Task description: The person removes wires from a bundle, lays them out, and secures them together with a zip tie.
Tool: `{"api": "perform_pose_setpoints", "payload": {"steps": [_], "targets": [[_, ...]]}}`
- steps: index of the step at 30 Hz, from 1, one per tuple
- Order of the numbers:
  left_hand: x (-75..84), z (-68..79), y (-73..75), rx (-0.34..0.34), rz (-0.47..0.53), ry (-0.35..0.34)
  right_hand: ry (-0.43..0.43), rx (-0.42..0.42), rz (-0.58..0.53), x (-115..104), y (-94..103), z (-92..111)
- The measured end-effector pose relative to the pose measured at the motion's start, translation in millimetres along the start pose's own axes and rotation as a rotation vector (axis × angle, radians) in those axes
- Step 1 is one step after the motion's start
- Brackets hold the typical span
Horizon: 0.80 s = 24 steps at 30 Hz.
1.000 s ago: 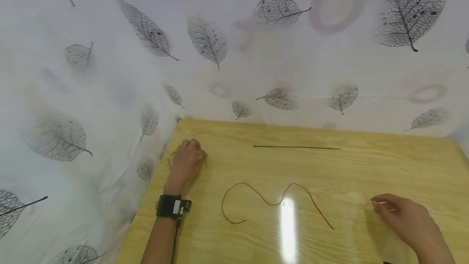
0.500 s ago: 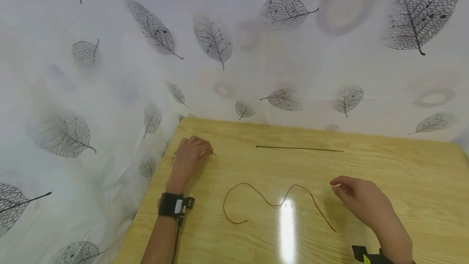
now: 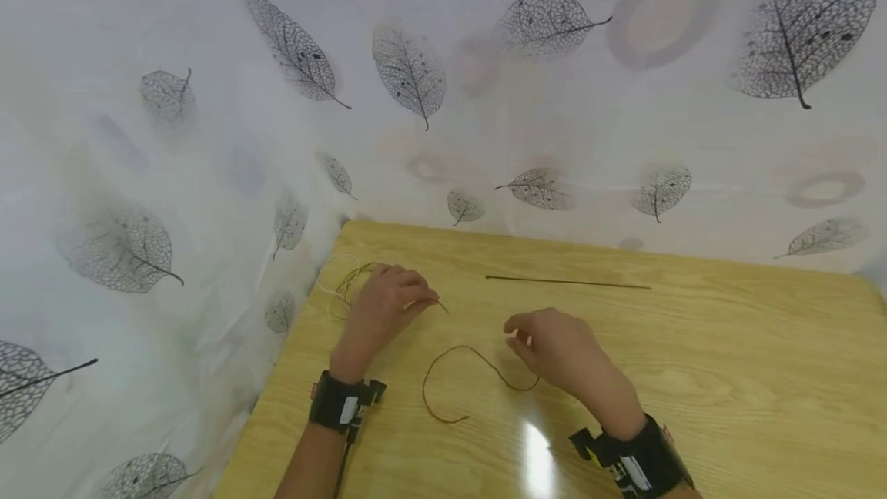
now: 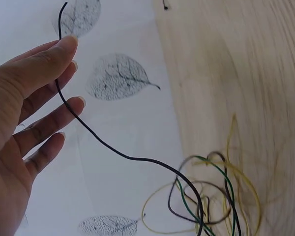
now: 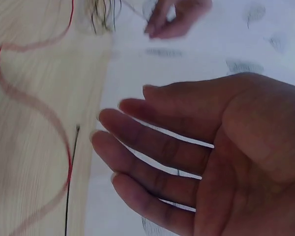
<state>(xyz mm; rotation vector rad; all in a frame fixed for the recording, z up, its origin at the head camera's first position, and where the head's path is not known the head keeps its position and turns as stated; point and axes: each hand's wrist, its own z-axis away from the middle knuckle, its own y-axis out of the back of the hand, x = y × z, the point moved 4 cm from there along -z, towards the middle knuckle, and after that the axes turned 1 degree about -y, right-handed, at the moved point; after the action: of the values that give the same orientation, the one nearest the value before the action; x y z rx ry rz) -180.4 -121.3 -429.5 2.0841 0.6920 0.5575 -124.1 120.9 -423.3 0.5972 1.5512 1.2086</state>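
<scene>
My left hand (image 3: 391,306) pinches a thin black wire (image 4: 108,145) between thumb and fingertips close to its free end. From there the wire hangs in a loose curve to a tangle of yellow, green and dark wires (image 4: 201,196) at the table's left side. Nothing lies in my right hand (image 3: 564,349), which is over the middle of the table with its fingers loosely bent, as the right wrist view shows. A wavy red wire (image 3: 423,383) lies below it on the table, its right part covered by that hand and forearm in the head view.
Toward the back of the wooden table (image 3: 748,345) lies a straight thin black strip (image 3: 568,281) with a small head at its left end. A white leaf-patterned sheet (image 3: 443,98) stands along the back and left edges.
My left hand has lifted the black wire's end and moved right, away from the tangle. From the right side, my right hand has come leftward to the middle, over the red wire.
</scene>
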Motion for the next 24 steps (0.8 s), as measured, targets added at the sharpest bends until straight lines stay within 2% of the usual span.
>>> {"api": "perform_pose_setpoints", "payload": {"steps": [6, 12, 18, 24], "targets": [[15.7, -2.7, -7.1, -0.005, 0.050, -0.040, 0.064, 0.041, 0.102, -36, -11.3, -34], [18.7, -3.2, -9.6, 0.014, 0.102, -0.053, 0.073, 0.086, 0.116, -51, -13.0, -51], [11.1, 1.4, -10.2, 0.023, 0.145, -0.051, 0.034, 0.093, 0.147, -42, -13.1, -52], [-6.5, 9.8, -8.1, 0.030, 0.190, 0.008, -0.017, 0.088, 0.136, -22, -2.9, -41]]}}
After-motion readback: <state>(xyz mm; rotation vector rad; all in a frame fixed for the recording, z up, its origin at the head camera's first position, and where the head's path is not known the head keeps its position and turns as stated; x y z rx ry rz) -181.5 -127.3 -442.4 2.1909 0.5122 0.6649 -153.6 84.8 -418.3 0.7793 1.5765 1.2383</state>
